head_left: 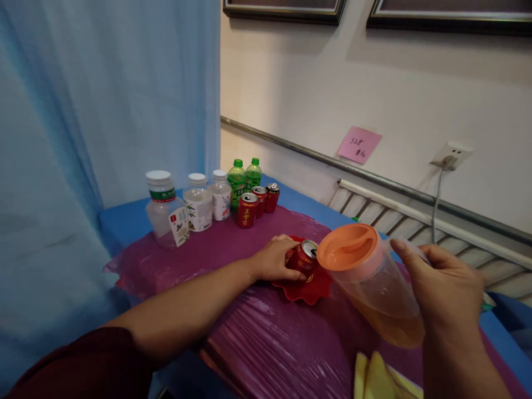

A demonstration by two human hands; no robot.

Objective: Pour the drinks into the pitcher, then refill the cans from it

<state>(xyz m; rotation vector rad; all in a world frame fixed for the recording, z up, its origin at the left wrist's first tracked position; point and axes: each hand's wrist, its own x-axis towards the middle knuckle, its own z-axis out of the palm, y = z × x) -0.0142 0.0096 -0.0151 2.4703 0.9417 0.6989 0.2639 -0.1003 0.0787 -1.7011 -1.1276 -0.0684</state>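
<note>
Gripping the handle, your right hand (451,285) supports the clear pitcher (386,302), its fingers closed around the handle and its thumb laid along the top. The pitcher is tilted, with its orange lid (349,246) directed toward the red can (308,256) and brownish liquid settled in the lower part of the body. Your left hand (276,261) is clamped on that can, with the thumb on the near side and the fingers on the far side. The can is on the red scalloped mat (306,295), open top upward, just beside the lid; whether the two touch, and whether liquid is flowing, you cannot tell from this view

Note the surrounding items. The mat lies on a purple plastic sheet (282,346) spread over the blue table cover (305,191). Toward the back left, you have a large clear bottle (160,224) with a green neck band, followed by two smaller white-capped bottles (199,206) with printed labels. To the right of these, two green bottles (237,188) stand behind a row of three red cans (247,213). A yellow cloth (376,378) lies at your near edge, below the pitcher. On the wall, locate the pink note (359,145) above the grey pipe (291,146) and, to its right, the socket (453,155) with a cable plugged in
</note>
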